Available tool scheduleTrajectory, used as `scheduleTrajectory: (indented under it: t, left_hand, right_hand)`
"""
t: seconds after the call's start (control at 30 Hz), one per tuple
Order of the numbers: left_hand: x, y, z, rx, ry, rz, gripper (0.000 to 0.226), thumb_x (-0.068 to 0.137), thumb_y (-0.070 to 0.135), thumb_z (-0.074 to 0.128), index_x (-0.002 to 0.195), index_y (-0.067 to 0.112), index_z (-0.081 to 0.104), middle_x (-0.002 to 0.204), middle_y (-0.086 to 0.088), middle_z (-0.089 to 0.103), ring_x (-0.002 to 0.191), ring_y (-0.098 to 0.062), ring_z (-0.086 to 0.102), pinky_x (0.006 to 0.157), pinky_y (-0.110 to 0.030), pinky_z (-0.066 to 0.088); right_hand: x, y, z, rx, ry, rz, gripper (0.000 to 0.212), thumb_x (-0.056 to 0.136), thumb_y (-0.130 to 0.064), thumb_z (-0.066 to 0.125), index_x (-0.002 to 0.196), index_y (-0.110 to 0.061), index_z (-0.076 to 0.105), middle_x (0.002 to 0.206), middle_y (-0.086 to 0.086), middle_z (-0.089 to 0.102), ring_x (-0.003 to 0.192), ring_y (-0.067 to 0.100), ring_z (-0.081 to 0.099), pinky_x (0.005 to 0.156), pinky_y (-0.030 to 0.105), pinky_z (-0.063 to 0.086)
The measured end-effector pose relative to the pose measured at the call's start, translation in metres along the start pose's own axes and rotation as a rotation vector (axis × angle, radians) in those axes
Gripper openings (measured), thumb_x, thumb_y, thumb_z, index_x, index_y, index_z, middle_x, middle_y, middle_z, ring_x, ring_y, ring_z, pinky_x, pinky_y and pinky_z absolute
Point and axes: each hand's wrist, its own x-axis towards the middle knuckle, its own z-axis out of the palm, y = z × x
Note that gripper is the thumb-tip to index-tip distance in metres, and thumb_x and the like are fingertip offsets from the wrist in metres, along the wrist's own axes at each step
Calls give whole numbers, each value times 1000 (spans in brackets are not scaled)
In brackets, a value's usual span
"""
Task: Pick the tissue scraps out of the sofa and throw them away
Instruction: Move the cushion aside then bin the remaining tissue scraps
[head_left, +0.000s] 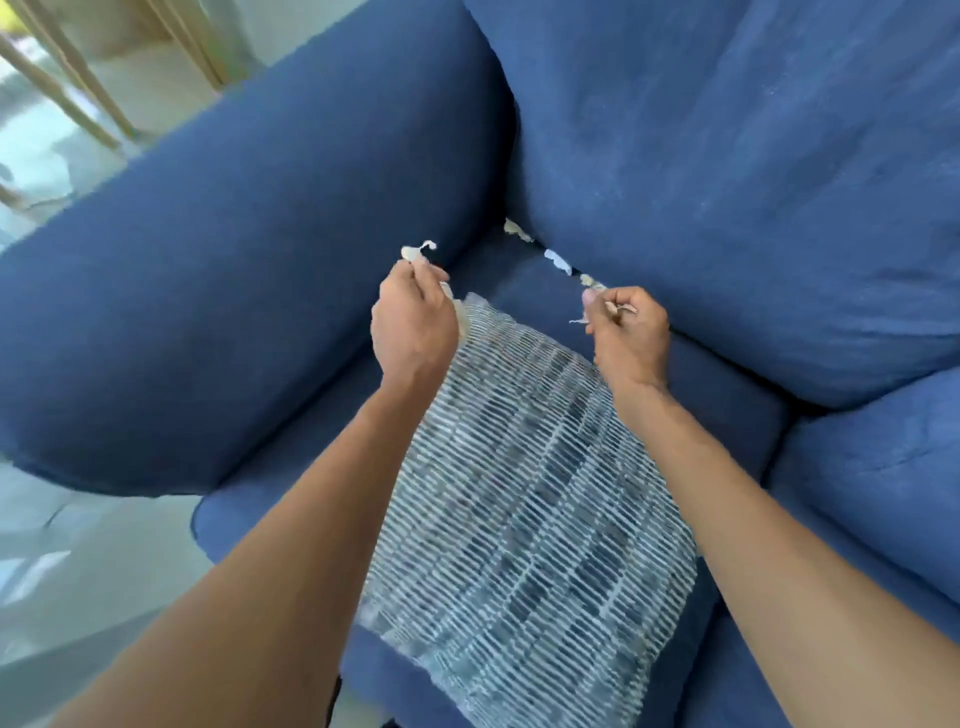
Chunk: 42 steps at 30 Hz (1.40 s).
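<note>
Head view: a woven blue-and-white striped cushion (524, 519) lies on the blue fabric sofa (260, 322). Left hand (413, 322) and right hand (631, 332) each pinch crumpled white tissue scraps (415, 252); more scraps (558, 260) sit in the crevice beyond.

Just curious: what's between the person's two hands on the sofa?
In the head view, the far corner of the striped pillow and bare blue seat cushion lie between the left hand and right hand.

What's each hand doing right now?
Left hand: closed, pinching a tissue scrap.
Right hand: closed on a small tissue scrap.
</note>
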Motion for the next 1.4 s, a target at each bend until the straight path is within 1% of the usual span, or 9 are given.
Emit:
scheduleTrajectory:
  t: [0.1,0.2,0.4,0.5,0.63,0.77,1.03,1.27,1.4]
  left_hand:
    - [-15,-28,-55,179,147,23,49,108,43,31,88,9,60,68,9,58,78,-30,61,72,-39,46]
    - [-34,-64,-109,310,265,32,46,105,47,39,79,11,50,59,5,48,69,-33,48,63,-35,29]
    - [-75,-148,-214,310,407,-9,41,104,47,44,74,20,52,62,1,58,69,-35,56,61,-35,30]
    - [-106,-182,-255,227,382,-56,45,105,46,45,64,31,36,52,8,41,54,-19,43,60,-35,27]
    - [-144,-232,-302,215,378,-159,42,104,51,42,82,19,56,70,0,64,72,-30,62,65,-39,42]
    - [-180,-284,-331,248,308,-236,44,103,52,46,98,12,64,91,-10,73,88,-35,66,76,-44,51]
    - [-221,-359,-352,143,234,-441,19,96,36,67,98,18,60,89,1,66,89,-25,63,74,-31,42]
    - [-237,-404,-351,68,212,-684,9,93,28,69,93,20,65,97,0,66,99,-25,63,83,-34,48]
    - [-241,-414,-352,105,158,-715,9,93,28,68,98,20,68,98,-2,70,99,-29,67,87,-36,53]
  right_hand:
    - [-31,-16,47,5,-137,-63,16,96,-19,69,85,-8,63,73,5,60,68,17,54,67,30,45]
    - [-72,-25,91,-54,-217,-102,19,94,-27,69,78,-20,64,69,-5,63,66,7,55,67,29,48]
    - [-173,-31,152,-132,-383,-171,14,94,-24,63,83,-20,71,60,-13,57,53,0,54,64,27,45]
    - [-224,-26,169,-175,-446,-180,20,93,-17,56,90,-17,76,61,-11,60,47,-5,54,58,22,41]
    - [-294,-8,188,-229,-494,-177,13,93,-17,59,98,-15,72,64,-11,65,49,-3,57,50,12,40]
    - [-356,33,200,-313,-577,-167,20,89,-25,74,97,-13,60,85,3,74,76,16,71,72,31,52]
    - [-428,116,203,-577,-729,-91,17,88,-30,76,82,-23,61,67,1,69,65,18,67,64,30,49]
    - [-457,151,204,-711,-926,72,12,94,-29,67,103,-22,70,76,-1,72,56,13,71,57,31,60]
    - [-465,158,205,-736,-888,76,14,99,-30,55,99,-22,67,80,4,74,56,15,72,72,45,63]
